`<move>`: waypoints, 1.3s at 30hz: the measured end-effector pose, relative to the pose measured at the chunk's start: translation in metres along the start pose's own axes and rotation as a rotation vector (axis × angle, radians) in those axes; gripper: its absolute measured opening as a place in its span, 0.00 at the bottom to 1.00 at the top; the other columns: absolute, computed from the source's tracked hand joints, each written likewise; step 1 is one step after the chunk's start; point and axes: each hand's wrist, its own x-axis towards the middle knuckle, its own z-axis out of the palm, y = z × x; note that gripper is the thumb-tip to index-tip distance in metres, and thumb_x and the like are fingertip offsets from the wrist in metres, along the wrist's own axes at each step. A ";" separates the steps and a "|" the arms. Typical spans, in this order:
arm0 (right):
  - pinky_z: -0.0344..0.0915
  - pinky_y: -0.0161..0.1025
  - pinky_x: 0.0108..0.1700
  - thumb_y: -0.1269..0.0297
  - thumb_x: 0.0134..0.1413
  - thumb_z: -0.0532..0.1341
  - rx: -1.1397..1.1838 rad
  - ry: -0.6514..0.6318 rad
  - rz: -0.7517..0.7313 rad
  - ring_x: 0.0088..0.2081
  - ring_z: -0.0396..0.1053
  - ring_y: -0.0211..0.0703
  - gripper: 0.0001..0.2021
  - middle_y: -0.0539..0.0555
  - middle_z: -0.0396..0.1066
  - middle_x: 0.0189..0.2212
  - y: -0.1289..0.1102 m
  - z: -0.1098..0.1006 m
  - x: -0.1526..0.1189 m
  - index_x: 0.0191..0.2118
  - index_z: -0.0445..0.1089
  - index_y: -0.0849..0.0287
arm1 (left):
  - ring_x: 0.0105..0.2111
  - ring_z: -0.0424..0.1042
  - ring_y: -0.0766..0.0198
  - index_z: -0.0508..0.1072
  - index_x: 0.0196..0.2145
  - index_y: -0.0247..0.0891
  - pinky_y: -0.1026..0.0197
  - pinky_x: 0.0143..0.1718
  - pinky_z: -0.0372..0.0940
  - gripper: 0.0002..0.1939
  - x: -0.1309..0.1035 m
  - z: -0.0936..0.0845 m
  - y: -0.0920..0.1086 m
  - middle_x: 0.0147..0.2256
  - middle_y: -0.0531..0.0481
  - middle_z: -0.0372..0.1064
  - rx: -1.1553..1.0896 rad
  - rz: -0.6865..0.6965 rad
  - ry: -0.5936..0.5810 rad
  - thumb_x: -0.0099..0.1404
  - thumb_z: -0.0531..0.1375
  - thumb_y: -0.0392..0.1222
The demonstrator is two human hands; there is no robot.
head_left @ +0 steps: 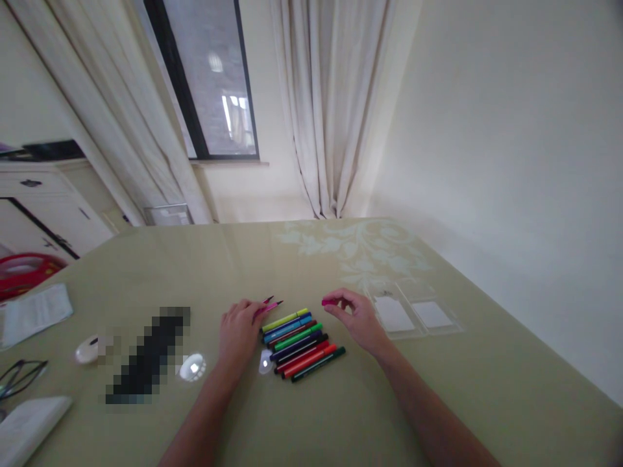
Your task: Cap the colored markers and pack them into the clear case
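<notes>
My left hand (238, 331) is closed on an uncapped pink marker (267, 308), its dark tip pointing right. A second dark-tipped marker (267, 299) shows just behind it; whether my fingers hold that one too, I cannot make out. Between the thumb and fingertips of my right hand (354, 316) is a small pink marker cap (329, 302), held just above the table. Between my hands lies a row of capped markers, side by side and slanted, with a yellow-green marker (285, 320) at the far end and a dark green marker (318, 364) nearest me.
A transparent plastic case (417, 324) with white inserts lies open right of my right hand. On the left are a shiny round object (193, 367), a pixelated dark object (148, 357), a white mouse-like object (87, 350), glasses (24, 376) and papers (39, 313).
</notes>
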 end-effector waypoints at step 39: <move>0.71 0.43 0.43 0.60 0.59 0.68 0.026 -0.011 -0.074 0.39 0.76 0.47 0.05 0.54 0.81 0.36 -0.008 0.007 -0.003 0.38 0.81 0.52 | 0.46 0.75 0.55 0.79 0.44 0.44 0.54 0.50 0.69 0.13 -0.012 -0.002 0.042 0.42 0.47 0.78 -0.566 0.253 -0.043 0.73 0.55 0.47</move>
